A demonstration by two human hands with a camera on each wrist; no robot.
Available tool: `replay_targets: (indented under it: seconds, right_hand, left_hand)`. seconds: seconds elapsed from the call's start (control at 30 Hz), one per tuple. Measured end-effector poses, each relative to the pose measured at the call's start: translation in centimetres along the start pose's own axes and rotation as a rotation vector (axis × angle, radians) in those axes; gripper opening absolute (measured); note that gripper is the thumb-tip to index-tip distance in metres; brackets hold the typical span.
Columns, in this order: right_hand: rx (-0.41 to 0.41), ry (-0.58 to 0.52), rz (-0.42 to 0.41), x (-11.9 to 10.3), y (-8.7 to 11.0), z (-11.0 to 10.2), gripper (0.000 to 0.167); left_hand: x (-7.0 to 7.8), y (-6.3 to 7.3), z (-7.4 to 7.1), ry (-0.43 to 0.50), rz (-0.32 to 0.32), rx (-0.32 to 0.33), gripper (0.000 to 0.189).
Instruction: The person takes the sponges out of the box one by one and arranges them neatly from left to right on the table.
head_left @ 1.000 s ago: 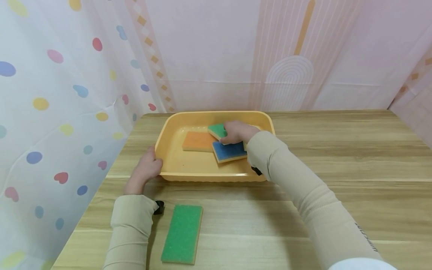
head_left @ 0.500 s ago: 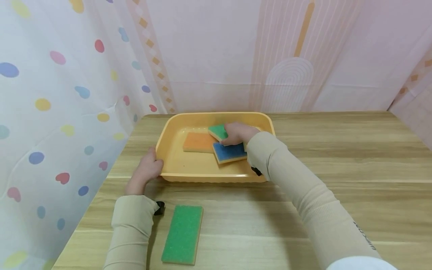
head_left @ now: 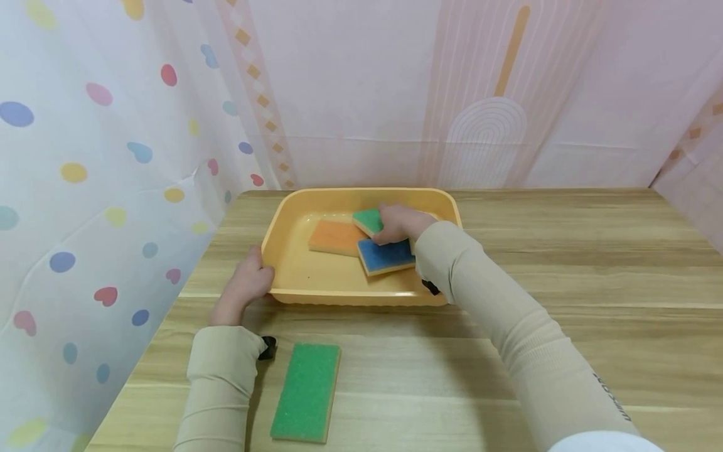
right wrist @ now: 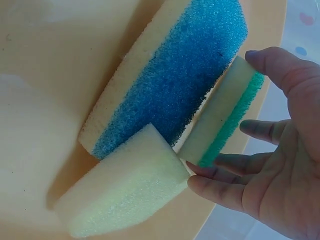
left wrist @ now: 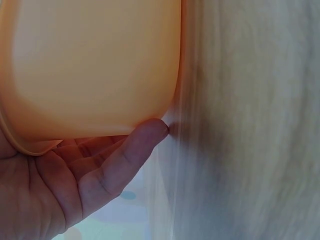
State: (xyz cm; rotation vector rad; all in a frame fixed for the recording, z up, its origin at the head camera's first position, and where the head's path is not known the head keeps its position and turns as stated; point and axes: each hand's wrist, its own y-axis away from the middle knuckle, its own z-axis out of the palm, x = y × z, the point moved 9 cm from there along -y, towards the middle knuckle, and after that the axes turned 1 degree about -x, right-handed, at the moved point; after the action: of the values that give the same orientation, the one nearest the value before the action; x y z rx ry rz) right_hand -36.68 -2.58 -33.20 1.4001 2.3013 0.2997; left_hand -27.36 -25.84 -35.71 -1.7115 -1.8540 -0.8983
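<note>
A yellow plastic tub (head_left: 307,276) stands on the table. My left hand (head_left: 247,279) grips its left wall; in the left wrist view the fingers (left wrist: 125,160) lie along the outside of the tub. Inside the tub, my right hand (head_left: 403,223) holds a green-topped sponge (head_left: 367,220) between thumb and fingers; the right wrist view shows this sponge (right wrist: 225,117) tilted. Beside it lie a blue-topped sponge (head_left: 386,256), an orange sponge (head_left: 336,237) and a pale sponge (right wrist: 125,190). The right hand and sleeve mostly hide the pale one in the head view.
Another green-topped sponge (head_left: 307,392) lies on the wood-grain table (head_left: 565,263) in front of the tub, near the left sleeve. Patterned curtains (head_left: 350,94) hang behind the table and on its left. The tub stands near the table's back edge.
The head view has shifted slightly. My right hand and the green-topped sponge in it have moved a touch to the right; my left hand keeps its grip on the tub.
</note>
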Motion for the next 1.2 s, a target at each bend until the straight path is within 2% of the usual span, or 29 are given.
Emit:
replay_targets:
  seconds: [0.17,0.37,0.8,1.2]
  right_hand:
    - [0.016,-0.011,0.012,0.1,0.3,-0.1,0.079]
    - [0.056,-0.013,0.005,0.3,0.4,-0.5,0.07]
    - [0.109,-0.087,0.007,0.7,0.9,-1.0,0.072]
    - [0.143,-0.098,-0.012,0.6,1.7,-1.7,0.075]
  left_hand:
    - [0.0,0.1,0.0,-0.004,0.002,0.001,0.054]
    - [0.2,0.1,0.0,-0.009,0.005,0.0,0.053]
    - [0.2,0.0,-0.1,-0.021,0.022,0.007,0.055]
    - [-0.1,-0.4,0.0,0.015,0.006,-0.011,0.05]
